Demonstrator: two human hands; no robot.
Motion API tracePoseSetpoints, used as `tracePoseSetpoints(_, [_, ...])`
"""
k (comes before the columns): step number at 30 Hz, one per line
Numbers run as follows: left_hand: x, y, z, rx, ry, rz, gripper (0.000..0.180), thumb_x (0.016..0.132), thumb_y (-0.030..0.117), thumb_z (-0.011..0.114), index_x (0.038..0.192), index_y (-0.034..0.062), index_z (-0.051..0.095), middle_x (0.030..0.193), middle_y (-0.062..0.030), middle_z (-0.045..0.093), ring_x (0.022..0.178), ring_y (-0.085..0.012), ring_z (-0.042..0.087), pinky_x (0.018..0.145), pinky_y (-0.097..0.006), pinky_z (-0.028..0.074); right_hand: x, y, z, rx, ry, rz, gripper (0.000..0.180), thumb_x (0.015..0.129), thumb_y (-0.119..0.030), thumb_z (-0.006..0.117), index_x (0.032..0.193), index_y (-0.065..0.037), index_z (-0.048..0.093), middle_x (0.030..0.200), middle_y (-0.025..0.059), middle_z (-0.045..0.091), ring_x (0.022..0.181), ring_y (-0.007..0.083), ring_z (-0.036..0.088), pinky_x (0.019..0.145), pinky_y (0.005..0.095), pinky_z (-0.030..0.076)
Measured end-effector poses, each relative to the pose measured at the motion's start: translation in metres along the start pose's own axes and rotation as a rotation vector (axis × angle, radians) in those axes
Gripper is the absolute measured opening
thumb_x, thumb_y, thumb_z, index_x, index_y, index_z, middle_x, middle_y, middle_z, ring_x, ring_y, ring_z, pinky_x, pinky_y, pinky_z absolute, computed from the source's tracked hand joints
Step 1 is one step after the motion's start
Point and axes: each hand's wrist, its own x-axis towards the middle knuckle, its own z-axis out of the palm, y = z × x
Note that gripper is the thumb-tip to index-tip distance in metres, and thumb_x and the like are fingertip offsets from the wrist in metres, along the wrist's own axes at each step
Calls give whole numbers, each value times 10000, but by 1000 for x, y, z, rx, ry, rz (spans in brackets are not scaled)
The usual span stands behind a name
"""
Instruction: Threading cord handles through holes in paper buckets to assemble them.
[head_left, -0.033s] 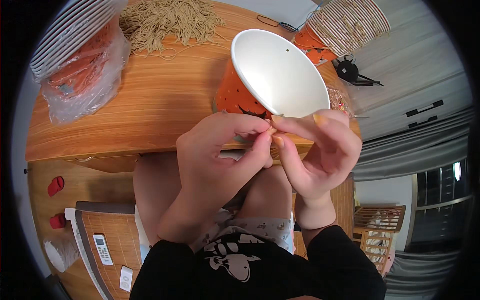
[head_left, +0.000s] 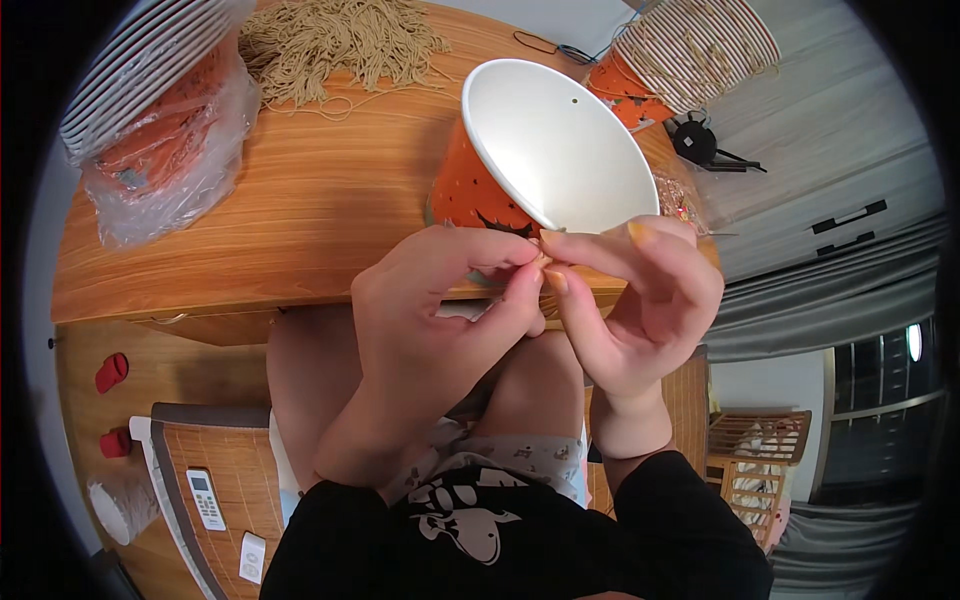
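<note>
A wooden surface (head_left: pixel 300 200) with a curved front edge fills the upper middle. Below it lies a wood-toned floor (head_left: pixel 80 420), with a woven mat (head_left: pixel 225 470) at lower left carrying a white remote control (head_left: pixel 206 498). Grey curtains (head_left: pixel 820 290) hang at right, beside a dark window (head_left: pixel 880 400) and a wooden slatted crib (head_left: pixel 755 470).

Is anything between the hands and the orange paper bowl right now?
Nothing visible. Left hand and right hand meet fingertip to fingertip right at the lower rim of the tilted orange paper bowl, above the table edge.
</note>
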Motion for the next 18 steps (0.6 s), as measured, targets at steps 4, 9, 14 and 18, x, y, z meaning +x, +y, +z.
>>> tracePoseSetpoints(4, [-1,0,0,21,4,10,159,771,0,776,912,50,722,797,-50,712,684,-161,700,634,-280,540,0,9,-2,1,-8,-53,530,737,-40,820,1206,-81,577,965,-43,770,874,129,536,877,300,331])
tracePoseSetpoints(9, [-1,6,0,192,31,74,186,736,2,776,897,76,720,775,-53,697,727,-220,674,655,-323,533,5,8,-5,-189,-61,-148,583,716,-74,842,1251,-84,610,981,-85,712,885,135,574,832,315,317])
tracePoseSetpoints(14, [1,12,-3,283,25,152,183,740,4,781,895,81,725,786,-49,704,724,-220,671,659,-330,534,6,11,-1,-169,10,-206,515,707,-95,851,1187,-90,665,978,-76,698,875,129,581,830,318,307])
tracePoseSetpoints(18, [0,14,-3,278,23,113,204,736,2,798,912,87,741,802,-45,719,707,-213,675,647,-321,537,3,8,-7,-204,-43,-157,538,699,-90,852,1203,-89,664,979,-64,683,869,128,578,837,318,302])
